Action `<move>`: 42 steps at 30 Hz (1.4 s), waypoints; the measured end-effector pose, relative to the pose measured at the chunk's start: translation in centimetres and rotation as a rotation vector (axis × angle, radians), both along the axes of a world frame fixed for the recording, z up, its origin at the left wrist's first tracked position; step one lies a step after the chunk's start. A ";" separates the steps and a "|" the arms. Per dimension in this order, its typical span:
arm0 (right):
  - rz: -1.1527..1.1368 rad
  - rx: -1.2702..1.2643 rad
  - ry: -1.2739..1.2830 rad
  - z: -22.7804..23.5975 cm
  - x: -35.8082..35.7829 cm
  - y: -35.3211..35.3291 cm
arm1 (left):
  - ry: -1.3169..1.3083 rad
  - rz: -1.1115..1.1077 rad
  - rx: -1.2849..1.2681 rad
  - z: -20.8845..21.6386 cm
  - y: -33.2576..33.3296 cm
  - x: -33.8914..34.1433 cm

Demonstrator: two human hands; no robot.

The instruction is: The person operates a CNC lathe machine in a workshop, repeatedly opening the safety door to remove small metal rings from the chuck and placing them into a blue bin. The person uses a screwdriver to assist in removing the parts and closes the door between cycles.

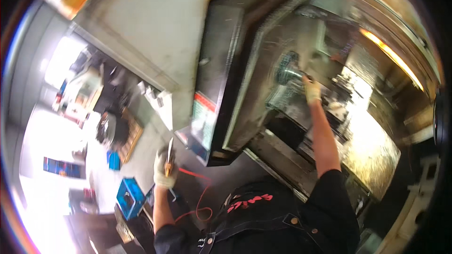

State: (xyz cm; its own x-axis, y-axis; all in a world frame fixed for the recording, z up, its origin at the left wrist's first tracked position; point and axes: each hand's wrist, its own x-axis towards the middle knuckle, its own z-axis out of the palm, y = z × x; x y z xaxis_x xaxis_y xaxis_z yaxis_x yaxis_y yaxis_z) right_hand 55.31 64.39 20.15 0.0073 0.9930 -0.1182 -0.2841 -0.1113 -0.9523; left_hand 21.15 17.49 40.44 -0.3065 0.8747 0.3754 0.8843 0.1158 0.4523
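Orange-brown and silver: a slim pointed tool (168, 167) is gripped in the gloved left hand (162, 173), fingers closed round its body, tip directed away from the wearer. It is held outside the machine, near the lower corner of the dark-framed door (221, 80). Red hose (203, 198) is looped nearby; hookup to the tool can't be confirmed.

Gloved right hand (313, 90) is extended into the lathe enclosure, at the near end of a shiny cylindrical workpiece (294, 73), which is seated at the round chuck (284, 66). Motion blur there; whether the right fingers are closed on the part or only resting against it can't be told.

Enclosure is lit by a strip lamp (393, 59). Blue bin (131, 198) is placed left of the left forearm.
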 end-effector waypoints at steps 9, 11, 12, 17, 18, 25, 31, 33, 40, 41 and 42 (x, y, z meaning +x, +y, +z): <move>-0.026 0.068 -0.271 -2.1 -0.6 2.1 | 0.163 -0.217 0.088 6.3 7.1 -7.2; -0.038 0.227 -0.374 -2.6 0.4 1.8 | 0.174 -0.190 0.025 6.4 8.5 -7.5; -0.116 0.382 -0.539 -1.8 -0.6 0.6 | 0.253 -0.165 -0.002 6.2 8.3 -8.0; 0.015 0.094 -0.607 -0.6 -0.9 -0.2 | -0.495 -0.042 0.149 3.4 8.3 -10.0; -0.021 0.101 -0.508 -2.2 -0.3 0.4 | -0.704 -0.025 0.185 2.3 8.3 -11.3; -0.019 0.151 -0.390 0.3 -1.3 -1.5 | 0.262 -0.132 0.007 4.5 8.9 -9.5; -0.084 0.187 -0.470 -1.3 -0.9 -0.5 | 0.195 -0.246 0.120 6.0 10.4 -7.0; -0.001 0.239 -0.643 -1.2 0.3 0.4 | -0.014 -0.129 0.013 5.8 10.4 -7.7; -0.163 0.342 -0.665 5.3 -1.8 -8.4 | -0.071 -0.004 0.069 2.5 8.7 -9.0; -0.088 0.309 -0.504 6.3 -3.9 -13.4 | -0.064 -0.041 0.128 3.1 8.2 -7.6; 0.046 0.195 -0.424 5.9 -4.8 -17.1 | -0.066 -0.106 0.197 3.5 8.6 -6.0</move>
State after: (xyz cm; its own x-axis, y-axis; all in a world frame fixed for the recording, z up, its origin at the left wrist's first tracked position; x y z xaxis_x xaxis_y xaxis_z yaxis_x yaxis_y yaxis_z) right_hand 50.50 47.30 26.01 -0.0300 0.9968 0.0741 0.1354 0.0775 -0.9878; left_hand 15.16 26.04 43.97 -0.2463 0.8152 0.5242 0.8546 -0.0725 0.5143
